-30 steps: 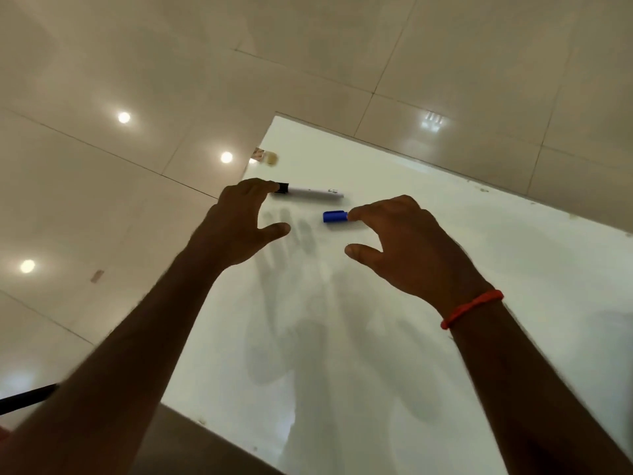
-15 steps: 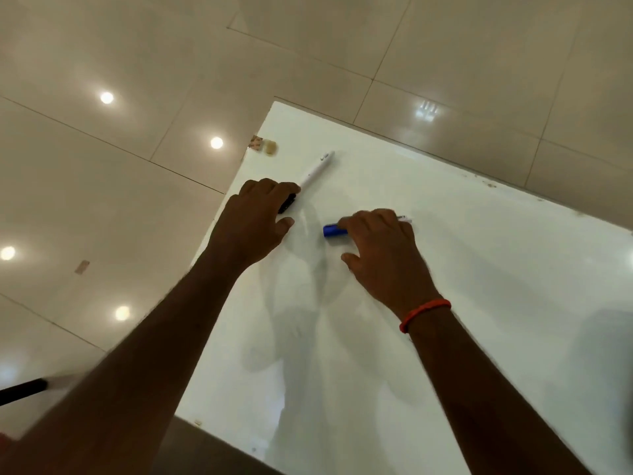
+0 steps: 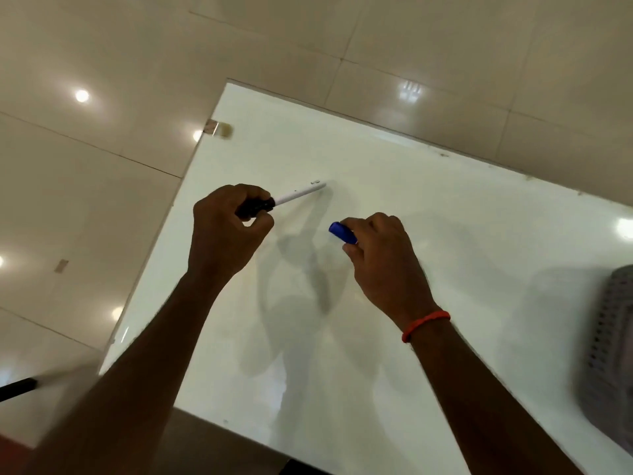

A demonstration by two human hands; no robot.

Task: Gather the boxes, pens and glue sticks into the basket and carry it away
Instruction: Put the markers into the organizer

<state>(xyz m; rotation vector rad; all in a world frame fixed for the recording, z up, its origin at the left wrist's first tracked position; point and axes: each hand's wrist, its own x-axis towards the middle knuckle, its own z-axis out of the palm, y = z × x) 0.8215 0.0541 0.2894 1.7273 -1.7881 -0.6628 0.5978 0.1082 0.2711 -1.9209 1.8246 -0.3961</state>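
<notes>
- Step in hand: picking up the pens, one in each hand, before they go into the basket [image 3: 613, 337].
- The left hand [image 3: 226, 231] is clenched round the black cap end of the white pen [image 3: 298, 193]. Its barrel points out toward 2 o'clock over the table [image 3: 462, 217] (whether the far tip touches the top, I cannot tell).
- The right hand [image 3: 380, 255], with a red band [image 3: 424, 325] at the wrist, is curled round the blue pen [image 3: 342, 233]. Only the blue cap shows, sticking out toward 10 o'clock; the rest is hidden in the fingers.
- The two pens are near each other at the middle of the view, apart and not touching.
- The basket, grey and perforated, sits on the table at the 4 o'clock edge of the view, well apart from both hands. It is blurred and cut off, so its contents cannot be read.
- Next move, as I judge it: carry both pens across toward 4 o'clock, over the rim, and let go inside. The left hand has the longer reach and must cross in front of the body, so the right may well drop first.
</notes>
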